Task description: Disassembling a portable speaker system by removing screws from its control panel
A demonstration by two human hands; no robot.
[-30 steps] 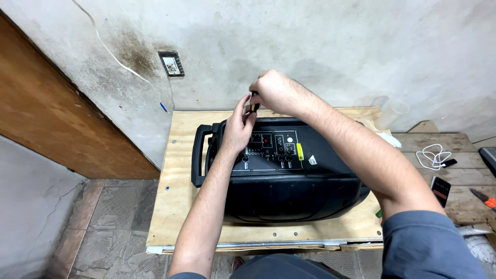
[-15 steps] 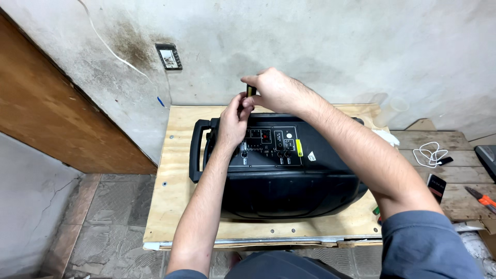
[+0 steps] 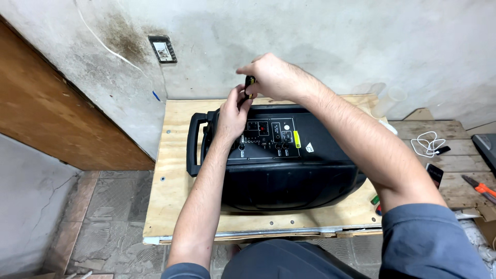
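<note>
A large black portable speaker (image 3: 279,165) lies on its side on a plywood board (image 3: 175,170), its control panel (image 3: 268,137) with knobs and sockets facing up. My right hand (image 3: 274,77) is closed around a small tool with a black and yellow handle (image 3: 250,82), held upright over the panel's far left corner. My left hand (image 3: 233,111) rests on the top left of the panel, its fingers pinching the lower part of the same tool. The tool's tip is hidden behind my fingers.
The speaker's carry handle (image 3: 192,144) points left. On wooden slats to the right lie a coiled white cable (image 3: 429,142), a dark phone (image 3: 435,173) and orange-handled pliers (image 3: 480,188). A stained wall with a small socket plate (image 3: 162,49) stands behind; a wooden door (image 3: 46,103) is at left.
Both hands stay at the panel's far left corner with the tool; my right hand has risen slightly and shifted its grip higher on the handle.
</note>
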